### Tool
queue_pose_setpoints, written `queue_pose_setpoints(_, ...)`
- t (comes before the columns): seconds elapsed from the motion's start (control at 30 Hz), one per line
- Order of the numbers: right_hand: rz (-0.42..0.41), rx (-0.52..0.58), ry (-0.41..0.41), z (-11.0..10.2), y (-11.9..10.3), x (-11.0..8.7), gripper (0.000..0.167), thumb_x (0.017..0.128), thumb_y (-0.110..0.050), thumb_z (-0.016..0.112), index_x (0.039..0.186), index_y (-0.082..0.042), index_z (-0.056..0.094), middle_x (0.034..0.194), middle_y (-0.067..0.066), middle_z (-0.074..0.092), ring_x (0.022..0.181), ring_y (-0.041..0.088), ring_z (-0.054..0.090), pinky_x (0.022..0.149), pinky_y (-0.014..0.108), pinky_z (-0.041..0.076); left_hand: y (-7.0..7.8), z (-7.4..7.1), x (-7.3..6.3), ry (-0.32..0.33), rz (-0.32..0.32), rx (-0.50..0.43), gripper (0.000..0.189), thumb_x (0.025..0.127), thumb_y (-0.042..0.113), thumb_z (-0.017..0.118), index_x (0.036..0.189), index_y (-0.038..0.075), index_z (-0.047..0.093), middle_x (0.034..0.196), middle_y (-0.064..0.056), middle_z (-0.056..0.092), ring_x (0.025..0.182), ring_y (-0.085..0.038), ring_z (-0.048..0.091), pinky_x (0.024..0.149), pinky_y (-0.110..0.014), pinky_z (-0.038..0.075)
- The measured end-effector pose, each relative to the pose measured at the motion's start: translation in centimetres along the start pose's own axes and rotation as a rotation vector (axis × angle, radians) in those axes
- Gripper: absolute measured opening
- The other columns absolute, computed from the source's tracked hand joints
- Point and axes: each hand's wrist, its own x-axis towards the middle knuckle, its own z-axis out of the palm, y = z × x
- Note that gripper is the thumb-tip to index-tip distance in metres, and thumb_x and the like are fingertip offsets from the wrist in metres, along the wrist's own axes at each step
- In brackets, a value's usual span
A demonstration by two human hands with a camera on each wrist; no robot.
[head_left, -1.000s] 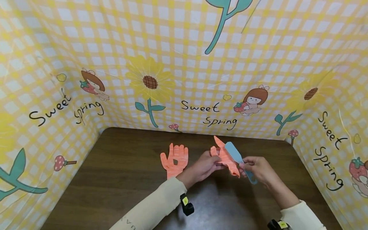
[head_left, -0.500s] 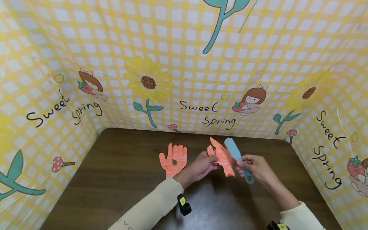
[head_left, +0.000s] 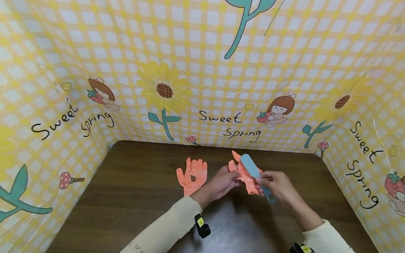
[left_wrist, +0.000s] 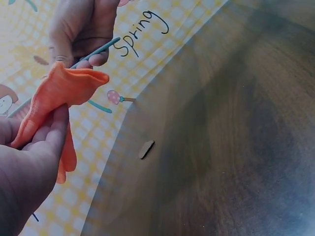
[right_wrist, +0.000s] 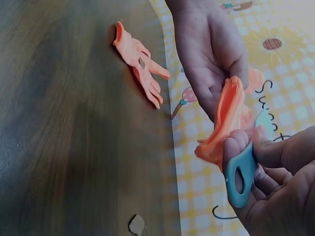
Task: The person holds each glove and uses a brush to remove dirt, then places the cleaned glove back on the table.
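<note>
My left hand [head_left: 223,180] pinches an orange knit glove [head_left: 245,178] above the table, thumb on top and fingers beneath. In the left wrist view that glove [left_wrist: 66,88] hangs with its cuff towards the right hand. My right hand [head_left: 278,184] grips a light-blue brush [head_left: 249,164] by its handle; in the right wrist view the handle [right_wrist: 239,184] has an oval hole. The brush head lies over the glove, its underside hidden. A second orange glove [head_left: 190,184] lies on the table left of my hands, with a dark spot or hole in its palm.
The dark wooden table [head_left: 126,196] is walled by a yellow checked cloth [head_left: 215,88] at the back and sides. A small brownish flat piece [left_wrist: 146,149] lies on the table in the left wrist view.
My right hand has moved the brush slightly left, from the glove's right edge to over its face. My left hand keeps its hold on the glove, almost still.
</note>
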Motion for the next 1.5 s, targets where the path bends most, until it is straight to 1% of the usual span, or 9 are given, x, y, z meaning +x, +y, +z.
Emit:
queue_pose_setpoints(0.3, 0.017, 0.004, 0.003, -1.3, 0.5, 0.3, 0.028, 0.103, -0.01, 0.059, 0.117, 0.014, 0.063, 0.08, 0.004, 0.071, 0.071, 0.014, 0.068, 0.068, 0.032, 0.061, -0.1, -0.3, -0.1, -0.021, 0.013, -0.044, 0.049, 0.104, -0.004, 0.039, 0.152, -0.001, 0.038, 0.153, -0.023, 0.047, 0.14, -0.036, 0.049, 0.117, -0.059, 0.035)
queue_pose_setpoints(0.47, 0.012, -0.014, 0.02, -1.7, 0.7, 0.4, 0.028, 0.104, -0.011, 0.057, 0.117, 0.014, 0.062, 0.08, 0.002, 0.07, 0.071, 0.013, 0.067, 0.069, 0.033, 0.061, -0.2, -0.4, 0.0, -0.026, 0.019, -0.037, 0.044, 0.103, -0.004, 0.04, 0.147, -0.003, 0.044, 0.146, -0.021, 0.052, 0.132, -0.03, 0.056, 0.117, -0.06, 0.035)
queue_pose_setpoints(0.63, -0.021, -0.045, 0.081, -2.0, 0.9, 0.5, 0.03, 0.107, -0.012, 0.051, 0.117, 0.015, 0.058, 0.08, 0.0, 0.065, 0.071, 0.01, 0.062, 0.066, 0.027, 0.057, -0.2, -0.7, 0.0, 0.02, 0.009, -0.016, 0.037, 0.103, -0.003, 0.041, 0.139, -0.005, 0.048, 0.132, -0.017, 0.058, 0.12, -0.024, 0.06, 0.115, -0.057, 0.039)
queue_pose_setpoints(0.73, -0.062, -0.13, 0.119, -1.9, 0.6, 0.2, 0.034, 0.108, -0.018, 0.05, 0.117, 0.013, 0.059, 0.081, 0.002, 0.063, 0.072, 0.011, 0.057, 0.062, 0.026, 0.052, -0.2, -0.8, -0.1, 0.041, 0.006, -0.007, 0.036, 0.102, -0.003, 0.041, 0.138, -0.005, 0.049, 0.13, -0.017, 0.059, 0.12, -0.024, 0.061, 0.114, -0.057, 0.041)
queue_pose_setpoints(0.87, -0.167, -0.335, 0.141, -0.8, 0.1, -0.2, 0.037, 0.104, -0.029, 0.06, 0.116, 0.006, 0.066, 0.081, 0.005, 0.062, 0.07, 0.013, 0.053, 0.058, 0.026, 0.045, 0.0, -0.6, 0.0, 0.017, 0.01, -0.008, 0.039, 0.103, -0.002, 0.041, 0.141, -0.005, 0.047, 0.137, -0.018, 0.057, 0.122, -0.024, 0.059, 0.115, -0.057, 0.039)
queue_pose_setpoints(1.0, -0.325, -0.558, 0.183, 0.8, -0.1, -0.5, 0.027, 0.1, -0.029, 0.066, 0.099, -0.002, 0.066, 0.071, 0.0, 0.052, 0.062, 0.011, 0.045, 0.054, 0.023, 0.037, 0.3, -0.1, 0.1, -0.004, 0.015, -0.022, 0.04, 0.104, 0.0, 0.041, 0.143, -0.004, 0.046, 0.142, -0.018, 0.056, 0.123, -0.023, 0.058, 0.117, -0.058, 0.038)
queue_pose_setpoints(1.13, -0.465, -0.735, 0.279, 1.7, 0.0, -0.7, 0.021, 0.098, -0.019, 0.069, 0.083, -0.007, 0.06, 0.065, -0.002, 0.045, 0.058, 0.01, 0.041, 0.052, 0.023, 0.035, 0.4, 0.1, 0.1, 0.016, 0.022, -0.021, 0.039, 0.104, -0.001, 0.041, 0.141, -0.005, 0.047, 0.139, -0.016, 0.057, 0.121, -0.022, 0.059, 0.115, -0.055, 0.041)
queue_pose_setpoints(1.27, -0.52, -0.806, 0.357, 1.8, 0.3, -0.7, 0.018, 0.095, -0.015, 0.072, 0.084, -0.003, 0.063, 0.067, 0.001, 0.052, 0.06, 0.013, 0.045, 0.053, 0.026, 0.039, 0.4, 0.2, 0.1, 0.019, 0.021, -0.037, 0.04, 0.103, -0.002, 0.039, 0.142, -0.007, 0.045, 0.144, -0.02, 0.055, 0.126, -0.026, 0.058, 0.115, -0.055, 0.04)
queue_pose_setpoints(1.5, -0.503, -0.812, 0.417, 1.3, 0.8, -0.4, 0.021, 0.094, -0.017, 0.073, 0.088, 0.001, 0.065, 0.069, 0.005, 0.056, 0.062, 0.016, 0.048, 0.054, 0.029, 0.042, 0.3, 0.3, 0.2, 0.001, 0.022, -0.067, 0.049, 0.104, -0.003, 0.037, 0.153, -0.004, 0.036, 0.155, -0.024, 0.045, 0.141, -0.036, 0.049, 0.117, -0.057, 0.035)
